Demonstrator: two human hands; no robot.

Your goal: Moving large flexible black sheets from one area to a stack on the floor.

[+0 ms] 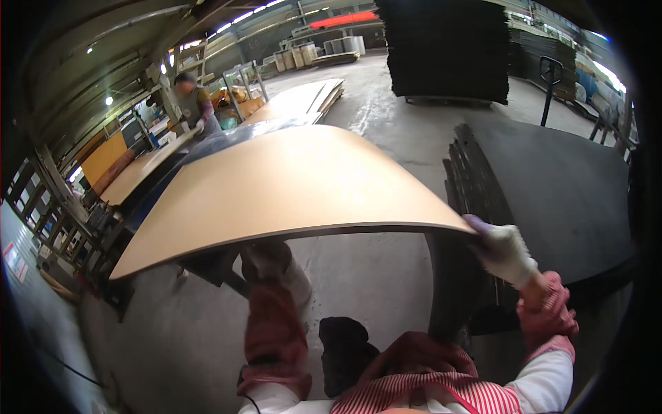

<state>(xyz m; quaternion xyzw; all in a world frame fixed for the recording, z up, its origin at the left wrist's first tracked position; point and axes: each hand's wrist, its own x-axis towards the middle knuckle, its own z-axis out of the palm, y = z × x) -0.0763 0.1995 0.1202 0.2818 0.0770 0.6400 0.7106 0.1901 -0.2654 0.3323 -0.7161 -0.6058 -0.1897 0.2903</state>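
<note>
A large tan sheet-like board (296, 186) with a dark underside spans the middle, its near edge bowed. At its near right corner my right hand (502, 250), in a white and purplish glove, is closed on the edge. My left hand (267, 259) is in shade below the near edge, towards the left. Its fingers are hidden under the board, so whether they grip it cannot be made out. Red-and-white sleeve covers (276, 324) are on my forearms. Beneath the board's far end is a dark, shiny surface (255, 129).
To the right lies a low stack of black sheets (558, 186) with ragged edges. A tall black stack (448, 52) stands farther back, beside a pallet-jack handle (547, 86). At the far left a co-worker (193, 103) holds another tan board (141, 169). Pale sheets (300, 100) lie beyond.
</note>
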